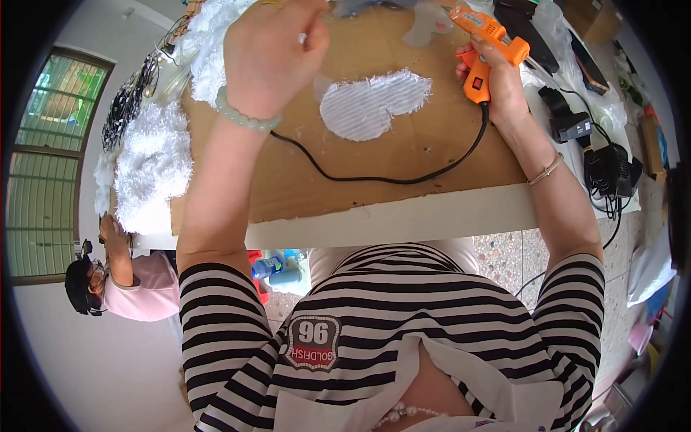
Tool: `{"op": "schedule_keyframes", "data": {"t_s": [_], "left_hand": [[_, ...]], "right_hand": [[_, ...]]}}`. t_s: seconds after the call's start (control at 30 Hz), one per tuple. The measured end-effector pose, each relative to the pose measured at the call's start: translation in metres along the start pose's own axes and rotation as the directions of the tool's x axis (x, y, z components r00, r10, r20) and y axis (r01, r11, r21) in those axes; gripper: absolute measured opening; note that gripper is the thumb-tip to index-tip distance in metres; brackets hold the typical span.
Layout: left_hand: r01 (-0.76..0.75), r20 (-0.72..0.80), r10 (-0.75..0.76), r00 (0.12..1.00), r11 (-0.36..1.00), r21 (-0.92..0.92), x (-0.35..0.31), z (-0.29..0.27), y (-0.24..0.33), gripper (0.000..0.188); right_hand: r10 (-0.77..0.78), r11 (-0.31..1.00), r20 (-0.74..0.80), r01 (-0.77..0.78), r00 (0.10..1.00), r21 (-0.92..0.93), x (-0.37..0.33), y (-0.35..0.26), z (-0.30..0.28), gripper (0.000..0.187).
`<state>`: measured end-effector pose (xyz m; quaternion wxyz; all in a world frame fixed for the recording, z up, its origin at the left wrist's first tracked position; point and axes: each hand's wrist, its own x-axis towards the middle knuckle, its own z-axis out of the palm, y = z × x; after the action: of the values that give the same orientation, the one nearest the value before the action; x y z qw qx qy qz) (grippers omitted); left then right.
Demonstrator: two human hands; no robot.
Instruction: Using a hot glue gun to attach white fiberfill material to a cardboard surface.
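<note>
My right hand (509,90) is wrapped round the handle of an orange hot glue gun (478,81) at the upper right. The gun's black cord (360,178) loops across the brown cardboard (425,151) and passes under my left forearm. My left hand (277,50), wearing a pale green bead bracelet, is raised at the upper left with its fingers curled in. What it may hold is hidden. Between my hands lies a white, curved piece of fabric (363,108) with a ribbed back and frayed edges. Beyond it sits a greyish translucent sheet piece (430,27).
Fluffy white material (152,162) is heaped along the left side, beside black-and-white strands (133,93). At the right are a black adapter (610,169) with cables and clear plastic bags (558,29). A person in pink (144,291) works at the far left.
</note>
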<state>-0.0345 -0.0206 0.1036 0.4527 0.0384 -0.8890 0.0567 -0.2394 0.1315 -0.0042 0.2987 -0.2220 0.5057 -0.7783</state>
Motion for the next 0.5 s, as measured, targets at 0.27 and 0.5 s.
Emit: {"op": "schedule_keyframes", "data": {"t_s": [0.27,0.5], "left_hand": [[-0.175,0.586,0.188,0.788,0.981,-0.079,-0.026,0.055,0.018,0.019],[0.534,0.688,-0.21,0.694,0.792,-0.297,-0.031,0.052,-0.016,0.022]], "right_hand": [[-0.005,1.0,0.037,0.006,0.999,-0.013,-0.005,-0.001,0.003,0.022],[0.01,0.999,0.033,-0.008,0.999,-0.033,-0.004,0.003,0.0,0.024]]}}
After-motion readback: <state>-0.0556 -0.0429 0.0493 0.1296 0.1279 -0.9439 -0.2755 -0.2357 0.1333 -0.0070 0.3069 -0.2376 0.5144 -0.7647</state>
